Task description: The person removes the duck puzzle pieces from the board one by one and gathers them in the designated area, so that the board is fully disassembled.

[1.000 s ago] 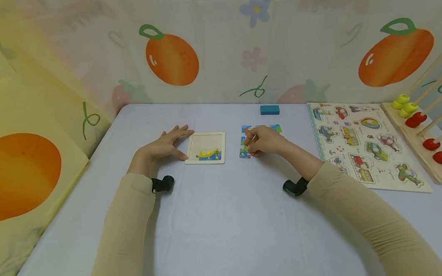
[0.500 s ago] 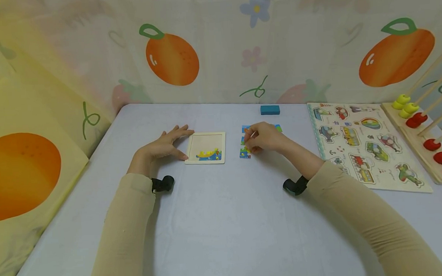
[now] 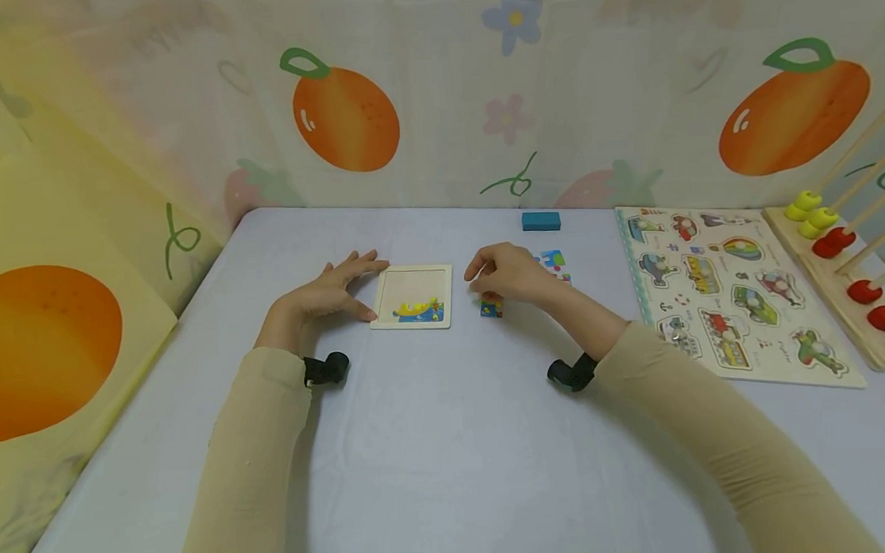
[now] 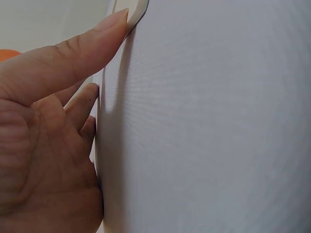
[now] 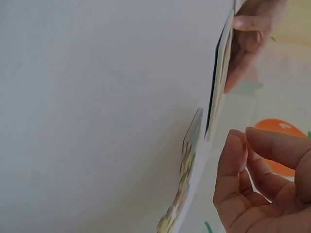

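Observation:
My left hand rests on the table at the left side of a small square wooden puzzle tray, thumb on its near corner and fingers spread. Along the tray's lower edge lie joined puzzle pieces with a yellow and blue picture. My right hand is over loose pieces right of the tray, thumb and forefinger tips close together. No piece shows between those fingertips in the right wrist view, so whether one is pinched is unclear. A blue piece shows below the hand, other jigsaw pieces behind it.
A blue block lies at the back of the table. To the right are a board with vehicle pictures and a wooden bead rack with red and yellow beads. A printed cloth hangs behind.
My right hand has moved left and slightly away from me, towards the tray, uncovering pieces on its right. The left hand and the tray have stayed put.

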A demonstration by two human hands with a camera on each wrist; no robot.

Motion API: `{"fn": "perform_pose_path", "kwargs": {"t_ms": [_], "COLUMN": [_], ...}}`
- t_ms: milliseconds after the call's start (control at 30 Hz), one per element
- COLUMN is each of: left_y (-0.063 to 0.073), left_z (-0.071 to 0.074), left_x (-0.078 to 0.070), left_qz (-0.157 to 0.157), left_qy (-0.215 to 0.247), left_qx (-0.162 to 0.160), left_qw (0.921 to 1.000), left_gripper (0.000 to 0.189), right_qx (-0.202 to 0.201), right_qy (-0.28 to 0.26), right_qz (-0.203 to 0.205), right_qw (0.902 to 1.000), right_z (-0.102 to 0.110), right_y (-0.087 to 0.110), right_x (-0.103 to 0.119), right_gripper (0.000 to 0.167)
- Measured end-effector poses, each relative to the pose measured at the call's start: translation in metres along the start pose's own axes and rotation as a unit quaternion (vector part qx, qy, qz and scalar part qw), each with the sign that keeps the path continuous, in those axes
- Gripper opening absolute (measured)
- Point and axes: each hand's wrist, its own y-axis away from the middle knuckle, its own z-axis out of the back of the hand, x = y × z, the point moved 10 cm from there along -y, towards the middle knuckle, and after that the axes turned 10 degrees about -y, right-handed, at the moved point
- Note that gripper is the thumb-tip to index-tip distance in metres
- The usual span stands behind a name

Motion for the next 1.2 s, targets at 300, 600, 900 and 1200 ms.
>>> {"fn": "perform_pose_path", "kwargs": {"t_ms": [300, 600, 900, 1200], "left_y": [0.000, 0.000, 0.000, 0.002], "left_z": [-0.001, -0.001, -0.001, 0.000], "left_x": [0.000, 0.000, 0.000, -0.003], "left_qz": [0.003, 0.000, -0.002, -0.007], "left_qy": [-0.006, -0.018, -0.012, -0.005], "left_qx": [0.001, 0.001, 0.000, -0.001], "left_qw": [1.0000, 0.9998, 0.9999, 1.0000], "left_gripper": [0.087, 0.086, 0.087, 0.087], "right_qx": [0.024, 0.060, 0.097, 0.107], "right_qy": [-0.002, 0.019, 0.014, 0.040], "right_qz": [0.044, 0.072, 0.064, 0.060], "right_qw": [0.9987, 0.9954, 0.9931, 0.9917], "right_z": [-0.028, -0.054, -0.075, -0.080], "right_y": [-0.005, -0.011, -0.018, -0.020], "right_x": [0.025, 0.049, 0.049, 0.047], "right_gripper": [0.021, 0.025, 0.028, 0.028]}}
